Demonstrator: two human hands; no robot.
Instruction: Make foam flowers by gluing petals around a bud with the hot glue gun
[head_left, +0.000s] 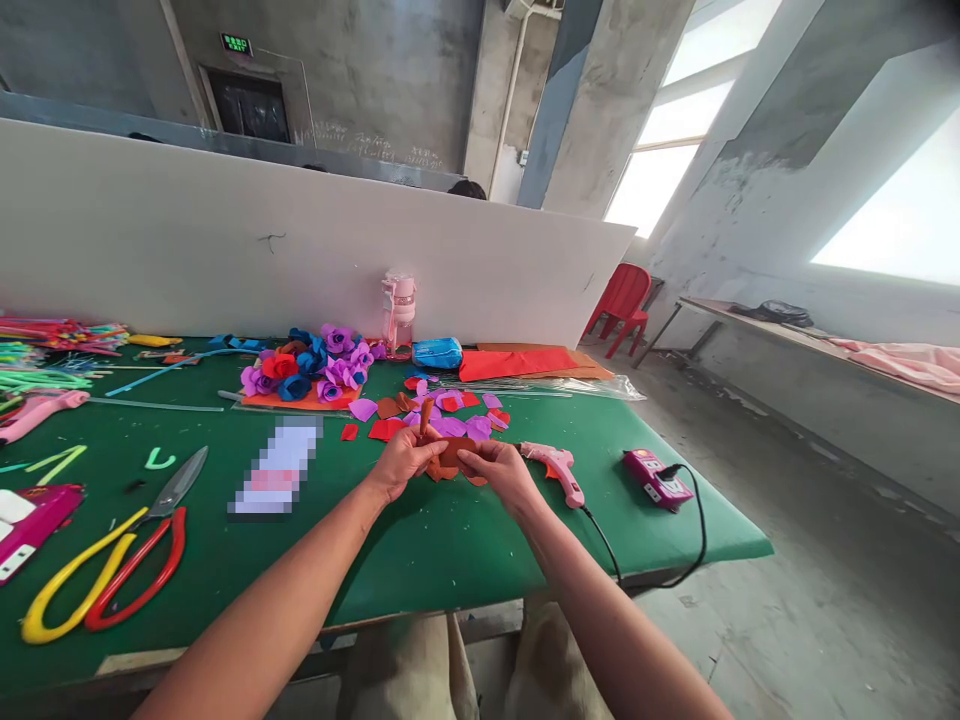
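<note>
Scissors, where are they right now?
In the head view, the scissors lie at lower left on the green table, just right of the magenta box.

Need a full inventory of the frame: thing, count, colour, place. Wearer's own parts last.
workbench: 1, green, foreground
scissors: 1 pair, yellow/red handles, bench left
glue guns: 2, pink, right of hands; far left
power units: 2, magenta, bench right and left
craft stems: many, multicolour, back left
paper flowers: pile, purple/blue/red, back centre
cut petals: many, purple/red/brown, near hands
water bottle: 1, pink, back
packet: 1, blue, beside bottle
sheet: 1, red, back right
pixelated rectangle: 1, pale, bench centre-left
board: 1, white, behind bench
chair: 1, red, beyond board
side table: 1, pale, right
cloth: 1, pink, on side table
exit sign: 1, green, wall
left hand, right hand: 1 each, gripping brown piece
</note>
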